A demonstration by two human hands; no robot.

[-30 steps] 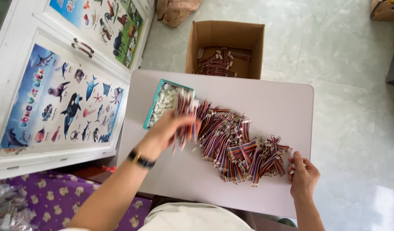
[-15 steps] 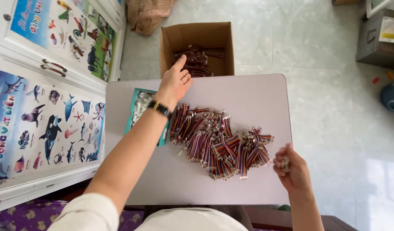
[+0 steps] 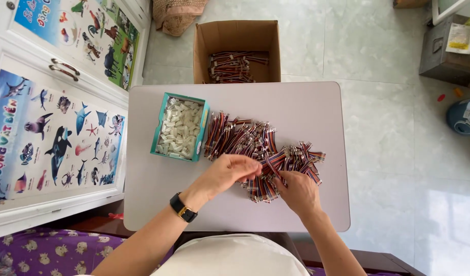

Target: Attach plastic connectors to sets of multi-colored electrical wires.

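Hands meet over the pile of striped wire bundles (image 3: 260, 153) on the pale table (image 3: 316, 107). Left hand (image 3: 227, 174) pinches wires at the pile's near edge; right hand (image 3: 296, 191) grips another bundle. Just left sits a teal box (image 3: 180, 129) of white connectors.

Both forearms reach up from six o'clock. The left hand (image 3: 229, 173), a black watch on its wrist, points toward two o'clock with fingers curled and pinched. The right hand (image 3: 298, 190) angles toward eleven o'clock, fingers bent downward.
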